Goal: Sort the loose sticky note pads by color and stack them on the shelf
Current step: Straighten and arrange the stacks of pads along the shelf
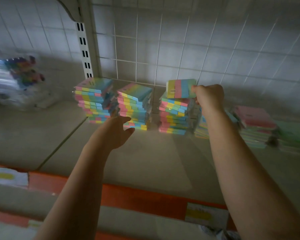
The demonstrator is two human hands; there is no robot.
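The striped sticky note pad [181,88] is being held just above the right-most of three tall stacks, tilted up on edge, its yellow/pink/blue/green bands facing the camera. The right hand [208,97] is pinching it at its right end, fingers curled round the edge, w/ the thumb side hidden behind the pad.

Below it, the right stack [174,115] is leaning and looking uneven, pads offset layer by layer. The middle stack [134,106] and left stack [93,99] are standing just beside each other, also staggered. The left hand [119,130] is reaching in low, fingers relaxed and fairly straight, holding nothing, tips near or touching the base of the middle stack; can't tell which.

Further right, pastel pads [256,122] are lying in low piles; at far left a clear bag of coloured items [19,80] is too blurred to ID. All are resting on the grey shelf [145,153], w/ a wire grid behind.

Risk, as I judge it: setting the pad down off-centre on a tall, skewed stack could be tipping it, esp. since wrappers look slick.
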